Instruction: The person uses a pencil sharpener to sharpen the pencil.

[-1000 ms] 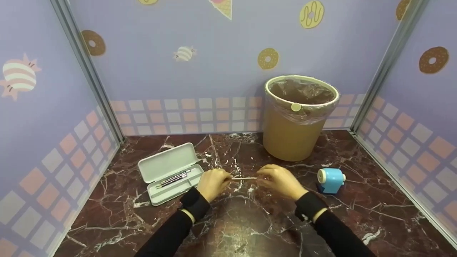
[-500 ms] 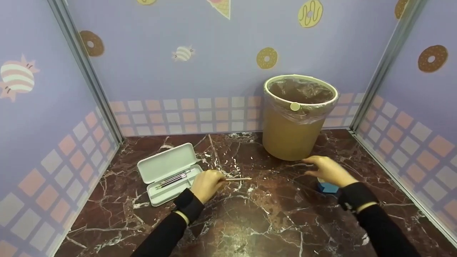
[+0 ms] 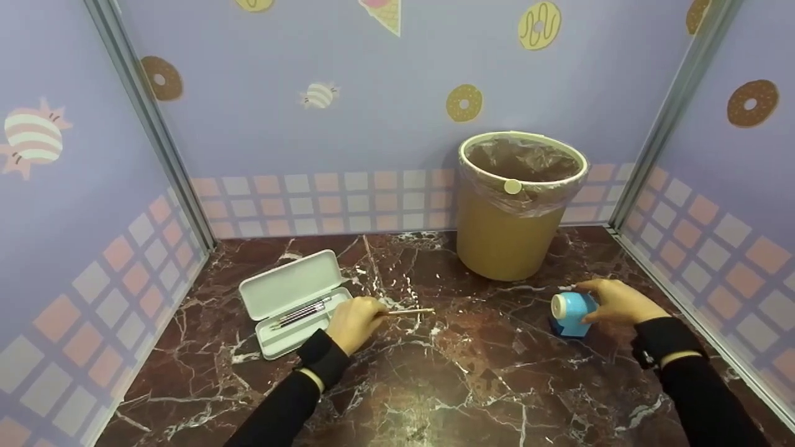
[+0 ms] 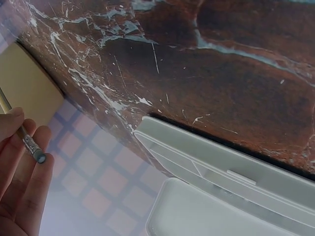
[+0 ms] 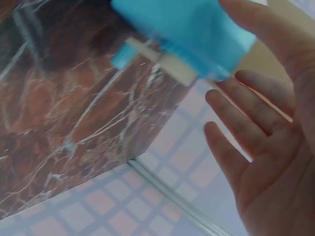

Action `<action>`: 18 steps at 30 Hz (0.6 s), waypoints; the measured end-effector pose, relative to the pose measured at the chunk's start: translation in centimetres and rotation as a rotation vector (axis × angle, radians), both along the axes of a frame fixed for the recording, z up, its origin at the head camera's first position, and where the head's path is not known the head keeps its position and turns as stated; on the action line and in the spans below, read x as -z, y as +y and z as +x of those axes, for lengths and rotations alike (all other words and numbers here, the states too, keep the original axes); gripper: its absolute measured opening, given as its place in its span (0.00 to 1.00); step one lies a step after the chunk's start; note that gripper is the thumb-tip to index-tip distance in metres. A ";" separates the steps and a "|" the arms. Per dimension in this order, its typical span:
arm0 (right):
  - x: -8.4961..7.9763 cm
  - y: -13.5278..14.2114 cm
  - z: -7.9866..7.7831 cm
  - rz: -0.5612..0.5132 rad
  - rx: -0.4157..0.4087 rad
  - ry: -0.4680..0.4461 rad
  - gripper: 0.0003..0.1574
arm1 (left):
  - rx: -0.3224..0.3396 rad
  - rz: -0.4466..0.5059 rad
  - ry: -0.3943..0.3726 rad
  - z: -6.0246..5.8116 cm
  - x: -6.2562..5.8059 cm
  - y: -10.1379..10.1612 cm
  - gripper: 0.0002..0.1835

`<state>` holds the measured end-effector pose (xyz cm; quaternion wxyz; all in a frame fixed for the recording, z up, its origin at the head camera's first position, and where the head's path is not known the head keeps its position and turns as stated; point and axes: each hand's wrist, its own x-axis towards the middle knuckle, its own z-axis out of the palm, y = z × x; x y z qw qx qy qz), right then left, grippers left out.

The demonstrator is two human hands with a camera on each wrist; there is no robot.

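Observation:
My left hand (image 3: 356, 324) pinches a pencil (image 3: 407, 311) near its eraser end, and the other end points right over the table. In the left wrist view the pencil's metal ferrule and eraser (image 4: 35, 150) stick out past the thumb. At the right, my right hand (image 3: 621, 302) reaches around a blue crank pencil sharpener (image 3: 572, 315) with a cream front knob. In the right wrist view the thumb overlaps the sharpener's blue body (image 5: 187, 24), while the other fingers (image 5: 241, 115) are spread and fairly straight beside its crank (image 5: 162, 61).
An open pale pencil case (image 3: 292, 282) holding several pencils (image 3: 302, 312) lies left of my left hand. A tan waste bin (image 3: 506, 236) with a plastic liner stands at the back right. Patterned panels (image 3: 372, 143) enclose the dark marble table (image 3: 422, 385).
My right hand has left the pencil's far end and moved right to the sharpener. My left hand keeps the pencil and has shifted slightly left.

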<state>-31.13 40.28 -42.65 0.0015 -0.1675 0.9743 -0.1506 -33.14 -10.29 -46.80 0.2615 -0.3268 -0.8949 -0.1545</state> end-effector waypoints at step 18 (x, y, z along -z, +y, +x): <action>0.8 -0.3 -0.3 0.051 0.013 -0.004 0.39 | -0.028 0.001 -0.042 0.2 -0.1 -0.3 0.03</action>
